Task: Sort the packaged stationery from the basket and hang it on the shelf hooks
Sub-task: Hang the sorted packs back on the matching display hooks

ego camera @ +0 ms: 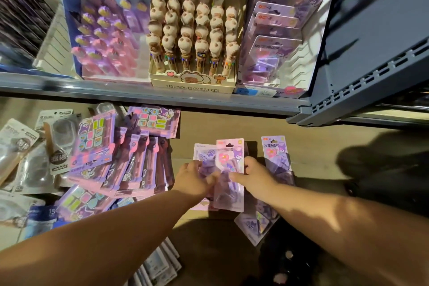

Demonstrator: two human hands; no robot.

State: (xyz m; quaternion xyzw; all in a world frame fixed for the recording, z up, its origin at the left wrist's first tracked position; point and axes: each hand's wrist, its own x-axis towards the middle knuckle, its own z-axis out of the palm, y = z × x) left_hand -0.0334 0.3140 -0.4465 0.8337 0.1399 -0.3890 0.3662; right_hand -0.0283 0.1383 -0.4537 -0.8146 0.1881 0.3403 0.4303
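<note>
Below the grey shelf edge [139,93], a person's two bare hands are meeting over a pink-and-purple blister pack [229,195] of stationery, which is being held just above a brown cardboard surface [197,127]. The left hand [197,176] is curling its fingers round the pack's left side, with its thumb pressing on the clear front. A second lilac pack [201,152] is showing just behind its knuckles, though whether the hand is gripping that one too cannot be told. The right hand [255,172] is pinching the pack's right edge, thumb lying across the front and fingers curled behind.

Just beside the right hand, a matching purple pack [275,150] is standing upright, and more of the same kind [255,223] are lying beneath the right forearm. To the left, a loose heap of pink sticker packs [97,144] is spreading over the cardboard, with grey-and-white packs [21,144] lying beyond it at the picture's edge.

On the shelf above, a display box [192,86] printed "10 COLOR BALL PEN" is holding rows of plush-topped pens. Pink and purple pens [104,37] are filling the carton on its left, and purple carded packs [274,53] are leaning in a row on its right.
</note>
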